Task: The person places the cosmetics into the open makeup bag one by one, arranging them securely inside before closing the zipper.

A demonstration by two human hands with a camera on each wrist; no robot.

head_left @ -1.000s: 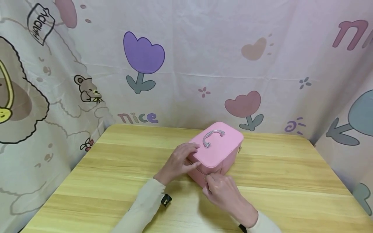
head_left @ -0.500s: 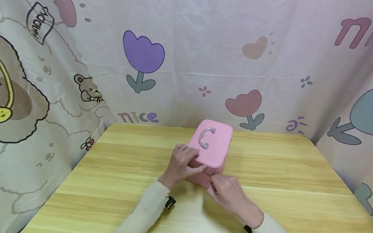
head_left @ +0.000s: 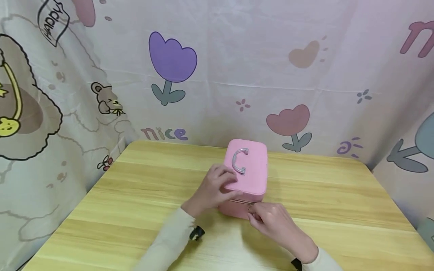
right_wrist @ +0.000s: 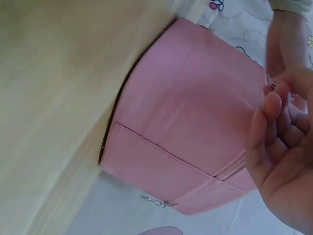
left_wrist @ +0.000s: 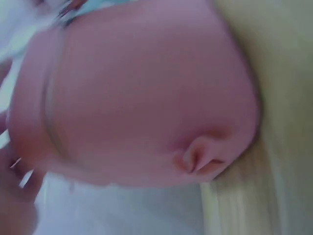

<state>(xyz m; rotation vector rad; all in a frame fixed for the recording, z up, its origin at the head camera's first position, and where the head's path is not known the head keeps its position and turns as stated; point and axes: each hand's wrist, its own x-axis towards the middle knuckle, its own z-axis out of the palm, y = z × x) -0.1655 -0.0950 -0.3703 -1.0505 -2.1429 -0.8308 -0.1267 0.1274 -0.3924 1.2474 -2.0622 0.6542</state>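
Note:
A pink vanity case (head_left: 252,180) with a silver arched handle (head_left: 234,161) on its lid stands upright on the table, lid down over the body. My left hand (head_left: 209,188) rests on the lid's front left corner, fingers bent over the top and thumb along the front edge. A zipper (head_left: 240,201) runs across the front just below the lid. At the front right corner my right hand (head_left: 283,226) pinches the small metal zipper pull (right_wrist: 275,87) between thumb and index finger. In the left wrist view, a pink loop (left_wrist: 198,155) shows low on the case's side.
A wood-grain table (head_left: 142,195) lies under the case. Behind it and at both sides hangs a printed cloth (head_left: 217,56) with flowers and bears. A silver metal clasp (right_wrist: 156,201) sticks out from the case in the right wrist view.
The case has turned anticlockwise, its far end swinging left, so it now points almost straight away. My right hand has moved right with the zipper pull; the left hand stays on the lid.

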